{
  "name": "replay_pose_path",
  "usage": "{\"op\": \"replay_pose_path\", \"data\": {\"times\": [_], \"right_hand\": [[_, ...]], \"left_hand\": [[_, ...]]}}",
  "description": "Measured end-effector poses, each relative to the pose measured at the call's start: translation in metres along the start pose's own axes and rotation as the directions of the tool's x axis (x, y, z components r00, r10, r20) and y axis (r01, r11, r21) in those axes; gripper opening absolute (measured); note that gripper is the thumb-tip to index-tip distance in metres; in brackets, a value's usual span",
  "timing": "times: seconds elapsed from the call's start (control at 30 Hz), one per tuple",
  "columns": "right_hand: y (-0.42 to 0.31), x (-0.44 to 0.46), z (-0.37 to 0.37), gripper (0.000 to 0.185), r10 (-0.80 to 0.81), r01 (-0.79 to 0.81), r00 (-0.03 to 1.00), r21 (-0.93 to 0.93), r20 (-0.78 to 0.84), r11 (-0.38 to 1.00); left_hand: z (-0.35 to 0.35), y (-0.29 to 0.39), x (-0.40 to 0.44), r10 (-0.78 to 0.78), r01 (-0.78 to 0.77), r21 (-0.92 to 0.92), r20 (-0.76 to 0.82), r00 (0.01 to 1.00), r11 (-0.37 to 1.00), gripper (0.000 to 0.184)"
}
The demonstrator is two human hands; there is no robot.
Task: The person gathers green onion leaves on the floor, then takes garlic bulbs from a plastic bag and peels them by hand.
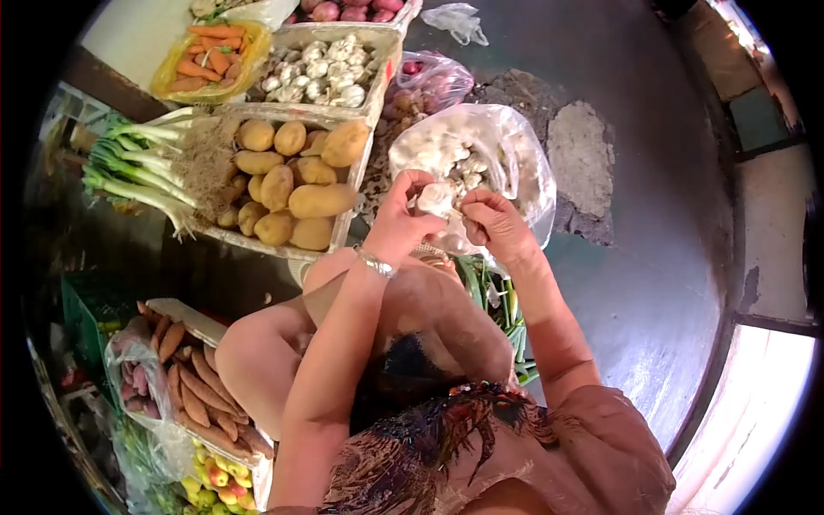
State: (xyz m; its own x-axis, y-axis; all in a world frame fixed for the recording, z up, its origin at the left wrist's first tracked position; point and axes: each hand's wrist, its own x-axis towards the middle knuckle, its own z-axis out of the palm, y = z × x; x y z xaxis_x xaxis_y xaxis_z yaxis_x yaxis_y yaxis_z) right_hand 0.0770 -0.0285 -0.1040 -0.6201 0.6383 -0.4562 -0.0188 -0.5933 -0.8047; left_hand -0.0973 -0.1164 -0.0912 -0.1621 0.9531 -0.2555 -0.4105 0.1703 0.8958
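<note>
The plastic bag [534, 163] lies open on the floor [652, 249] in front of the person, with garlic bulbs [469, 167] inside it. Over the near edge of this bag, the left hand [410, 216] holds a pale garlic bulb [436, 199] between its thumb and fingers. A silvery band [376, 263] circles the left wrist. The right hand [491, 221] is at the right side of the held bulb, its fingers curled and narrow, thumb and fingertips close together; whether they grip a piece of it cannot be told.

Left of the plastic bag is a crate [364, 176] of potatoes [322, 201], with leeks [142, 176] laid across its far left side, roots toward the potatoes. Farther away and to the left of the bag, another crate [380, 96] holds more garlic [330, 73], beside carrots [206, 64] in a yellow bag [163, 83]. Red onions [343, 12] are beyond that crate. Just behind the plastic bag, on its left, is a bag of onions [448, 81]; a small crumpled bag [455, 24] lies farther off. A rough grey patch [580, 159] shows on the floor to its right.

On the near side of the plastic bag, green stalks [517, 333] show beside the person's leg. Well to its near left are sweet potatoes [202, 393] and apples [225, 481].
</note>
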Motion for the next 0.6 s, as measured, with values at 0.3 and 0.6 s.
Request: {"op": "replay_pose_path", "data": {"times": [0.3, 0.6], "right_hand": [[0.008, 0.002, 0.024, 0.008, -0.026, 0.0, 0.997, 0.326, 0.074, 0.945], [0.029, 0.001, 0.041, 0.011, 0.12, -0.149, 0.989, 0.538, 0.089, 0.829]], "left_hand": [[-0.009, -0.006, 0.002, 0.116, -0.103, -0.398, 0.01, 0.993, 0.912, 0.043], [-0.011, -0.005, 0.006, 0.311, -0.294, -0.595, -0.078, 0.947, 0.748, 0.04]]}}
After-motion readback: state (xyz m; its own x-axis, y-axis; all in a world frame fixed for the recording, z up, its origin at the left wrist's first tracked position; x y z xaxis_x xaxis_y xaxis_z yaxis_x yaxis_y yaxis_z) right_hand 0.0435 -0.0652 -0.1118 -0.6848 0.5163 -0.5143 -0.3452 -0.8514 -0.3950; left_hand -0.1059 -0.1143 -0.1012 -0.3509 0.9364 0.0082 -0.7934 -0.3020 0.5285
